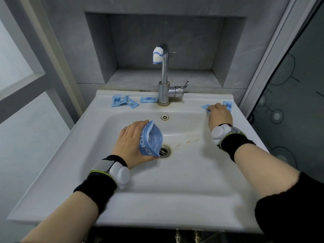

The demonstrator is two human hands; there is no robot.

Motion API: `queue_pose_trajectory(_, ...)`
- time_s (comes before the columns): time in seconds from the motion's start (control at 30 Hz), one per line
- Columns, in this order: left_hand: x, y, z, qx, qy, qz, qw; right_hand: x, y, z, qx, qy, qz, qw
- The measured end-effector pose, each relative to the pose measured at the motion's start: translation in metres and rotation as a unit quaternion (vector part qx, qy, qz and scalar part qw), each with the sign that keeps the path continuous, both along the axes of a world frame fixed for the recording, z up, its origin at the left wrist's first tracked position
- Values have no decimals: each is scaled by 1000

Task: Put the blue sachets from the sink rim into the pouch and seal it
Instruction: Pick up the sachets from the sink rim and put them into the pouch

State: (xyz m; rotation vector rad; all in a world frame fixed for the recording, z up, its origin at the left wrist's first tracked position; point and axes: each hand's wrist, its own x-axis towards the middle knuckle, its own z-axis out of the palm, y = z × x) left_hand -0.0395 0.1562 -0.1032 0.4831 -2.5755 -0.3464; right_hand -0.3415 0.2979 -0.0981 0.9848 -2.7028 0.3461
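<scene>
Sink rim (189, 100), white. Sachets (121, 101): several along back edge, more at back-right corner, right grip (220, 114) curled on them. Light, thin, probably slick; pinch by an edge. Pouch (150, 139): soft, mouth open, clasped over basin by left grip (133, 142).

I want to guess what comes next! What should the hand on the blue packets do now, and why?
Probably the right hand should lift the sachet its fingers curl on and drop it into the pouch, which the left hand holds open over the sink.
</scene>
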Motion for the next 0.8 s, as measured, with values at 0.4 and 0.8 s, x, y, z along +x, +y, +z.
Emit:
queue_pose_trajectory(0.4, 1, 1, 1, 1, 9, 5, 1000, 22, 6, 8, -56, -22, 15, 998)
queue_pose_trajectory(0.8, 0, -1, -3, 9, 7, 12, 1000, 83, -17, 26, -467, -314, -30, 826)
